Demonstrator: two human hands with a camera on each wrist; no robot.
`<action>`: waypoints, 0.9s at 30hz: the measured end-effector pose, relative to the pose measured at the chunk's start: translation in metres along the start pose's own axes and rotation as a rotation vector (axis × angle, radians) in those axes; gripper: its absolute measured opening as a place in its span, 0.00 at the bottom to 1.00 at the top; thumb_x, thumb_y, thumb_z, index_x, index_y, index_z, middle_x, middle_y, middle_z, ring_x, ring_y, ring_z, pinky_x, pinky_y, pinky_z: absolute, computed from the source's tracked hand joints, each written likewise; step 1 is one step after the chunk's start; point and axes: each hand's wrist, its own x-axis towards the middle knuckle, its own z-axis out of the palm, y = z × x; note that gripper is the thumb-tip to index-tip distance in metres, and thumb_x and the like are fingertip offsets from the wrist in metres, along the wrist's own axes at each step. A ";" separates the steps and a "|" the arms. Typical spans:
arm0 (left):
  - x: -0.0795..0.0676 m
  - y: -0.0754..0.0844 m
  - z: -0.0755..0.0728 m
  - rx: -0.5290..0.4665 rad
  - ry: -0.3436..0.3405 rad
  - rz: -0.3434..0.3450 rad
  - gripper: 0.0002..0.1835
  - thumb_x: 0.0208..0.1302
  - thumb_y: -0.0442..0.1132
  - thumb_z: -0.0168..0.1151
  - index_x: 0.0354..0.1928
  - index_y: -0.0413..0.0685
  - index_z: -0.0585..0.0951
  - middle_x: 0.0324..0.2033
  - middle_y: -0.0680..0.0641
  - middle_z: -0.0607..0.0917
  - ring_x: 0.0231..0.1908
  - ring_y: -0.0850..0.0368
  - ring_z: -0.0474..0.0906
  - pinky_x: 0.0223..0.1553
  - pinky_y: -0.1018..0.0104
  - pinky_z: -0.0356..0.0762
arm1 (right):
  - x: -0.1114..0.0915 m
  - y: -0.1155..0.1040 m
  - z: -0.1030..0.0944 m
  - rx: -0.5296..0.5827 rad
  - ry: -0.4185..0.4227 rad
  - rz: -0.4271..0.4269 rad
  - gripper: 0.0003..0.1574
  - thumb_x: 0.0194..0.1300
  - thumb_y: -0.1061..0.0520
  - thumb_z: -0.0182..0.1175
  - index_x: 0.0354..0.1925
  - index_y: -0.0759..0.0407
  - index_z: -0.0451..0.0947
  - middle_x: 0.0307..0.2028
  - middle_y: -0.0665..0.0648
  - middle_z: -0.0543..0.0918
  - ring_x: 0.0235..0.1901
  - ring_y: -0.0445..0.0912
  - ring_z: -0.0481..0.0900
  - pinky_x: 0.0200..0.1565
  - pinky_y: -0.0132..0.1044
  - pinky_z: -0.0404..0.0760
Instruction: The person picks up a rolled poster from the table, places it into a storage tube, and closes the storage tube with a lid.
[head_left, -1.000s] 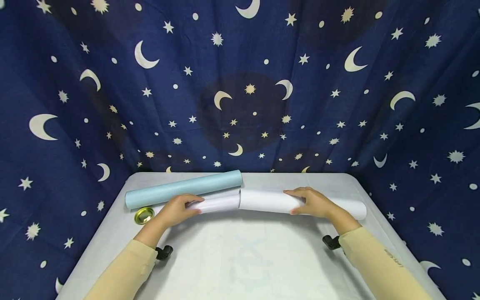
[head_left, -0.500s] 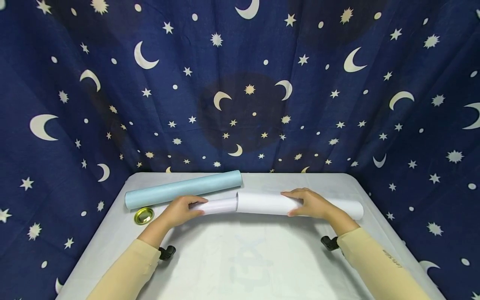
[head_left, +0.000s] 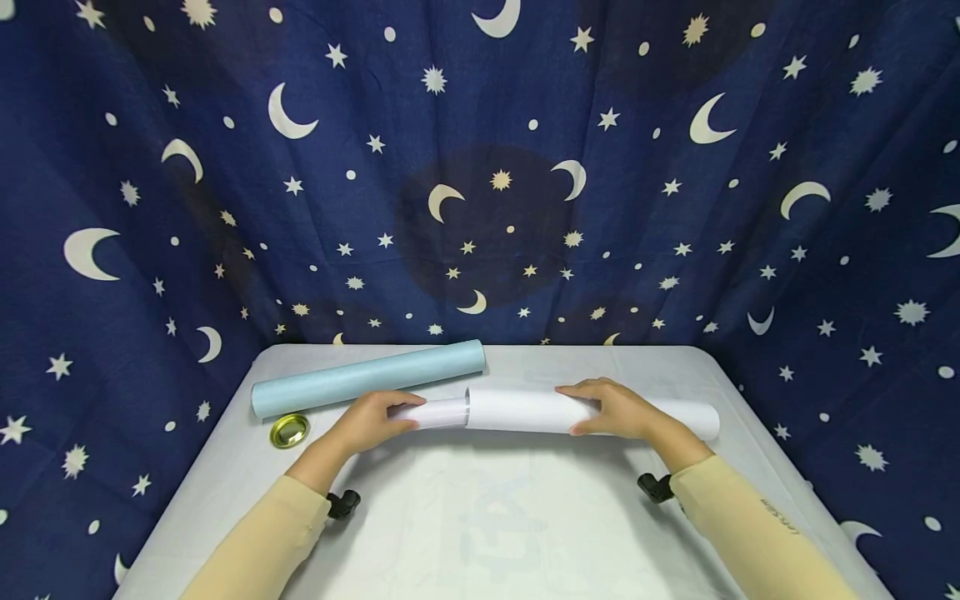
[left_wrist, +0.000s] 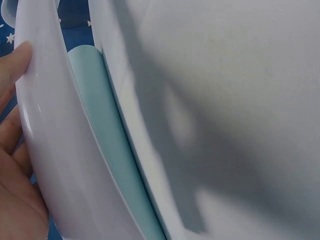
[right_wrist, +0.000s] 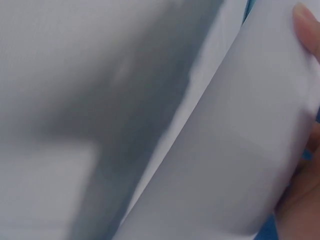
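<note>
My left hand [head_left: 373, 423] grips a glossy white tube [head_left: 444, 413], thumb on the near side and fingers over the far side. Held in my right hand [head_left: 617, 408] is a wider, matte white paper roll [head_left: 517, 410]. The right end of the glossy tube sits inside the open left end of the roll, so that part is hidden. Both are raised over the table, as their shadows below show. In the left wrist view the thumb [left_wrist: 20, 60] presses on the shiny surface. The right wrist view has the thumb [right_wrist: 306, 27] lying on the smooth paper.
A light blue tube [head_left: 360, 379] lies slantwise at the back left of the white table [head_left: 480, 508]. Close to its left end is a round gold lid [head_left: 289, 431]. A dark blue curtain [head_left: 480, 125] with moons and stars hangs around the back and sides.
My left hand has shifted right and my right hand slightly left. Less of the glossy tube shows between my left hand and the roll. The blue tube and lid stay put.
</note>
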 end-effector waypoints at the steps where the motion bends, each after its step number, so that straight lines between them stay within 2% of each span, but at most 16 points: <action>1: 0.001 0.000 0.001 0.001 0.000 0.003 0.20 0.58 0.43 0.75 0.54 0.59 0.87 0.52 0.51 0.86 0.56 0.51 0.80 0.58 0.52 0.76 | 0.000 -0.001 0.000 0.004 -0.003 0.002 0.49 0.52 0.38 0.76 0.69 0.47 0.73 0.59 0.55 0.81 0.60 0.55 0.76 0.61 0.56 0.72; 10: 0.004 0.004 0.006 -0.003 -0.003 0.038 0.21 0.57 0.42 0.75 0.54 0.58 0.87 0.51 0.52 0.87 0.54 0.53 0.81 0.56 0.53 0.77 | 0.001 -0.002 0.002 0.017 -0.014 0.010 0.48 0.52 0.38 0.76 0.69 0.47 0.74 0.60 0.56 0.80 0.61 0.56 0.76 0.62 0.57 0.72; 27: 0.007 0.012 0.012 -0.003 -0.011 0.027 0.20 0.57 0.42 0.75 0.54 0.58 0.87 0.51 0.52 0.87 0.54 0.53 0.81 0.56 0.53 0.77 | -0.001 -0.009 0.005 0.030 -0.008 0.071 0.48 0.51 0.37 0.76 0.68 0.43 0.74 0.62 0.54 0.79 0.63 0.56 0.74 0.63 0.56 0.70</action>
